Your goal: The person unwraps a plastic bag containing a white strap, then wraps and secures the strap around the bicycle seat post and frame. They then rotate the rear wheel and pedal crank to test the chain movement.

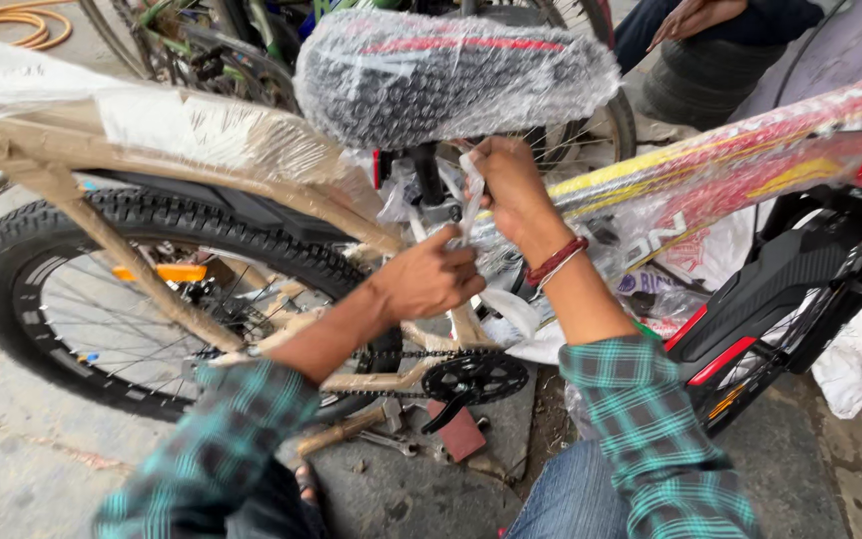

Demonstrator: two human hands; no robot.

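A new bicycle stands side-on, its frame (720,165) wrapped in clear plastic and brown paper. The saddle (451,75) is covered in bubble wrap. My left hand (429,279) pinches a strip of clear wrapping (471,190) just below the saddle, near the seat tube. My right hand (511,185), with red threads at the wrist, grips the same wrapping higher up by the seat post (427,175). Both sleeves are green plaid.
The rear wheel (72,260) with an orange reflector fills the left. Chain and black chainring (476,377) hang below my hands, with a brick and a wrench (389,439) on the ground beneath. Another person's hand (695,18) rests at top right, beside more bicycles.
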